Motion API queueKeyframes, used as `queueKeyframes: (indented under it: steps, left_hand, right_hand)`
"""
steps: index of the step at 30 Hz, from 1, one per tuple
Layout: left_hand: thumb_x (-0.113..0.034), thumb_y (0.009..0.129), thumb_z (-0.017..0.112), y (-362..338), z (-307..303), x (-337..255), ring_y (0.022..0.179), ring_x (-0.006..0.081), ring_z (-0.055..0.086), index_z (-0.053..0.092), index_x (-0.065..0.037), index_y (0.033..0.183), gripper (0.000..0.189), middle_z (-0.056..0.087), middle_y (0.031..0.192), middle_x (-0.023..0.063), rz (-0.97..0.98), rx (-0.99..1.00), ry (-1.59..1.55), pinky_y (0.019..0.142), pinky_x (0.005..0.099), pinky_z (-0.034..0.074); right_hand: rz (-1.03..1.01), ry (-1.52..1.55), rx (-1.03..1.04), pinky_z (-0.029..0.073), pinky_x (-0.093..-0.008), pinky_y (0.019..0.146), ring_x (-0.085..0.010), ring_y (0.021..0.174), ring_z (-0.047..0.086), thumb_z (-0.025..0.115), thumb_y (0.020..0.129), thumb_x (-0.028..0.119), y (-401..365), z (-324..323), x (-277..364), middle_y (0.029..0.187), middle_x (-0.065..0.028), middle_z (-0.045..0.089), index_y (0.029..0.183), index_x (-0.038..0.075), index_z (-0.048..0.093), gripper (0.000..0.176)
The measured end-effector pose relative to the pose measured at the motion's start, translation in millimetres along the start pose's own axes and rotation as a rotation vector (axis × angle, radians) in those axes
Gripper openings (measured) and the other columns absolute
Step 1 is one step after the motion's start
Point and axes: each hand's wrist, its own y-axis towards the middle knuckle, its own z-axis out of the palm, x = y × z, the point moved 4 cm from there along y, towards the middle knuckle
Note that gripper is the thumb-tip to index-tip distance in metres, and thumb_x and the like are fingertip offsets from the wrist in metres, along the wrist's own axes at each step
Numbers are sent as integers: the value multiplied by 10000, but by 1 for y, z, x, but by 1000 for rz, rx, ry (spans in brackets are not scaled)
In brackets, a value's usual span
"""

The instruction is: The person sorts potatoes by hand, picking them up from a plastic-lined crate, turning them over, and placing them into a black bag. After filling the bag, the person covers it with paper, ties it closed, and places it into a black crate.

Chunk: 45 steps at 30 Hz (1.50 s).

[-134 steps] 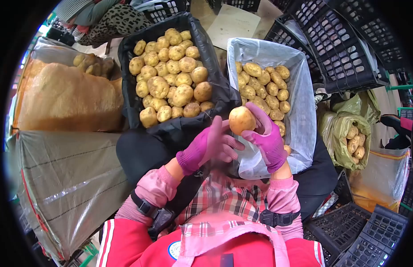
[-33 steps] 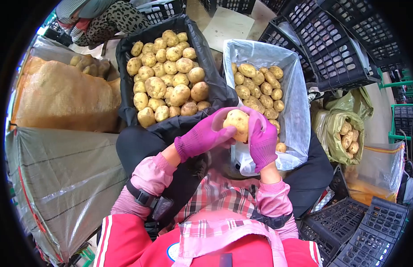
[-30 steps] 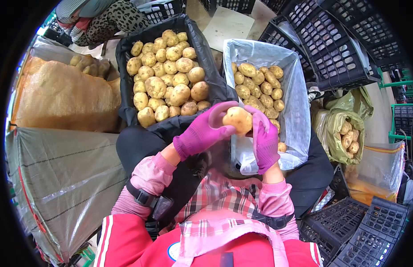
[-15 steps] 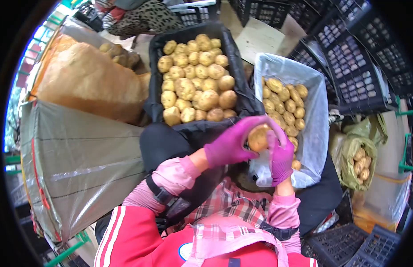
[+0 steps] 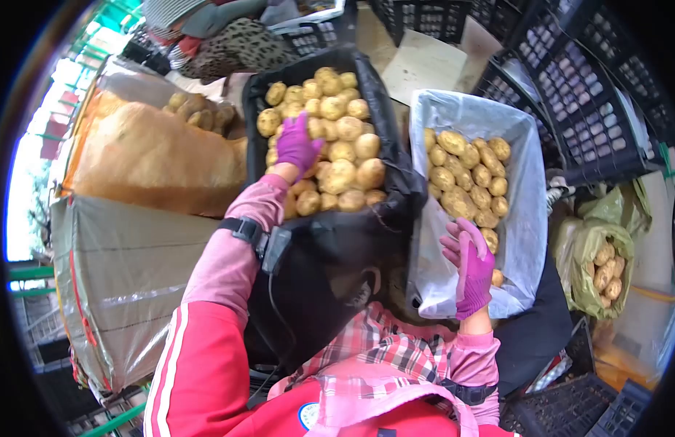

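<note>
- Head view: left hand (image 5: pixel 297 144) laid on potatoes (image 5: pixel 345 156) in the heaped black crate (image 5: pixel 387 102), grip unclear.
- Empty right hand (image 5: pixel 468 266) spread over the part-filled white-lined crate (image 5: pixel 527 182); many seemingly left.

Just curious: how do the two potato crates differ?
The black crate has a dark liner, the white crate a pale one. The black crate is fuller than the white. The left hand touches the black crate's potatoes; the right hand is open at the white's edge. Both hold potatoes.
</note>
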Motion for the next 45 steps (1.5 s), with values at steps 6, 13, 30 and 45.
queueKeyframes:
  steps: [6, 13, 30, 45]
  left_hand:
    - [-246, 854, 655, 9, 37, 20, 1143, 395, 574, 448, -163, 1415, 603, 531, 1318, 236, -161, 319, 220, 934, 456, 484]
    - [-178, 896, 685, -66, -62, -120, 1283, 243, 507, 424, -15, 1414, 603, 535, 1368, 160, 131, 398, -528, 1058, 340, 407]
    - [-155, 954, 579, -152, -35, -173, 1182, 179, 534, 341, -24, 1465, 579, 537, 1324, 145, -296, 720, -1376, 1002, 311, 444]
    - [-339, 995, 501, -149, -65, -175, 1125, 282, 599, 213, -88, 1508, 639, 467, 1353, 151, -348, 997, -1905, 925, 398, 522]
  right_hand:
    - [-39, 20, -101, 525, -262, 795, -166, 921, 663, 556, 985, 208, 23, -46, -2, 1133, -107, 662, 1277, 23, 574, 346]
    - [-281, -819, -127, 497, -381, 899, -314, 1016, 647, 693, 805, 378, 191, -41, -18, 1130, -174, 651, 1256, 97, 582, 543]
    - [155, -17, 326, 532, -244, 712, -147, 815, 667, 664, 923, 339, 172, 6, 1, 1092, -70, 630, 1394, 29, 411, 618]
    - [-193, -81, 295, 412, -320, 1047, -203, 1269, 490, 735, 878, 254, -1, 45, 37, 1410, -137, 483, 1426, -51, 381, 721]
